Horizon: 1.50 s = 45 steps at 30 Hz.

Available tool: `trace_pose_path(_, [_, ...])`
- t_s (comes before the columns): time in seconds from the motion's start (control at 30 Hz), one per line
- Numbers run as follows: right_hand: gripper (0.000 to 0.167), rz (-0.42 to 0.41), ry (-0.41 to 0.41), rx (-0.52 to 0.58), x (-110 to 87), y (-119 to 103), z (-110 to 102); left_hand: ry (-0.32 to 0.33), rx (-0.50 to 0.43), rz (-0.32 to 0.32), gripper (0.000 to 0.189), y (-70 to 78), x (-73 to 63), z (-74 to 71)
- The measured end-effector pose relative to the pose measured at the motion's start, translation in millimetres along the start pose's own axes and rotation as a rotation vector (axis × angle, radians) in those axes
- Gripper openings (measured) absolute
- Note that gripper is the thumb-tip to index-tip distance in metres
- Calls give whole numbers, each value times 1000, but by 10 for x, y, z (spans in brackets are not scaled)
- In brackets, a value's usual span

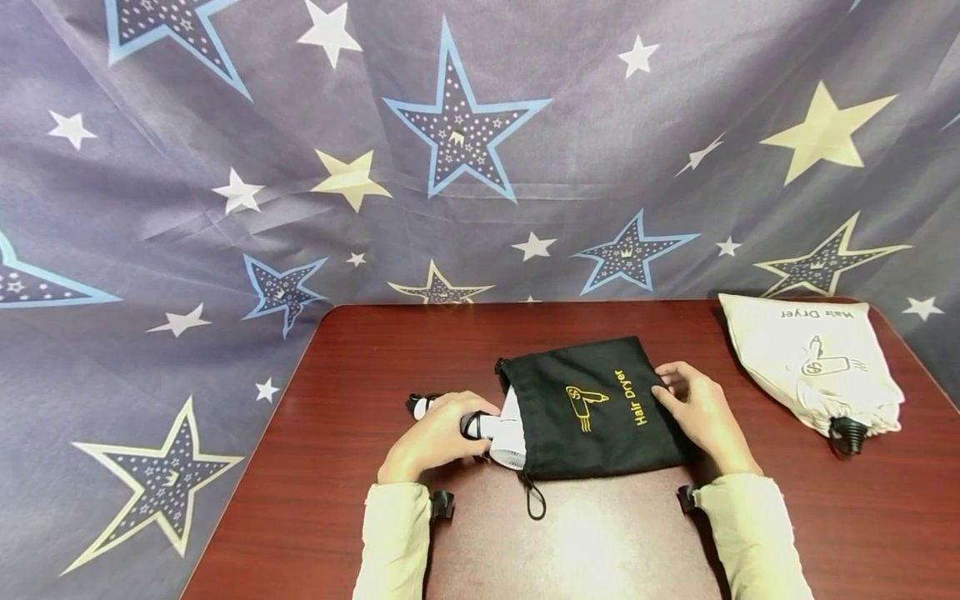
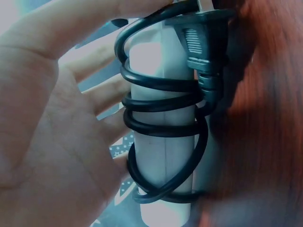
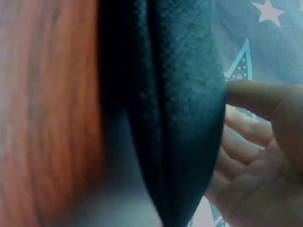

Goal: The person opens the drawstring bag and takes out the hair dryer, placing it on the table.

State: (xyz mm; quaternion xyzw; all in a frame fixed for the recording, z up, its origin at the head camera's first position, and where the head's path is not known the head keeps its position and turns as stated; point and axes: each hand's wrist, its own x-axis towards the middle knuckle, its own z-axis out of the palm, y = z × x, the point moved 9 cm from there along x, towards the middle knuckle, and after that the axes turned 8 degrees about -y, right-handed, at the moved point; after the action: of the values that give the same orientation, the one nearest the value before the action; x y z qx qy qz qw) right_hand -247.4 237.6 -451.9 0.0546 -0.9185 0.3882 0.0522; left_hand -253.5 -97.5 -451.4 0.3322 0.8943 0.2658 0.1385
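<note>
A white hair dryer [image 1: 510, 433] lies partly inside a black drawstring bag [image 1: 540, 417], its front hidden by the cloth. My left hand [image 1: 442, 429] grips the dryer just outside the bag's mouth. In the left wrist view, a black cord [image 2: 163, 130] is wound round the white handle [image 2: 163, 156], and the plug [image 2: 203, 47] hangs beside it. At the bag's closed end, my right hand [image 1: 701, 408] holds the edge with thumb and fingers. The right wrist view shows that black cloth edge [image 3: 180, 104] up close. Yellow "Hair Dryer" lettering faces up.
A cream drawstring bag [image 1: 810, 350], also marked "Hair Dryer", lies at the far right with a black ribbed piece [image 1: 849, 435] poking from its mouth. Behind the reddish-brown table [image 1: 315, 533] hangs a star-patterned cloth [image 1: 225, 108].
</note>
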Motion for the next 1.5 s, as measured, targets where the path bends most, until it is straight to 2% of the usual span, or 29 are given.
trace_pose_path(0.17, [17,-18,70,-4,9,-1,-57,23,5,14,31,15,1,-27])
trace_pose_path(0.47, [15,-8,106,5,-8,29,-129,52,-5,-1,27,-30,-34,-70])
trace_pose_path(1.3, [13,62,114,20,-36,103,-159,43,-21,12,30,-121,-118,-117])
trace_pose_path(1.5, [14,69,130,8,-51,135,-204,52,-43,-27,29,-195,-149,-138])
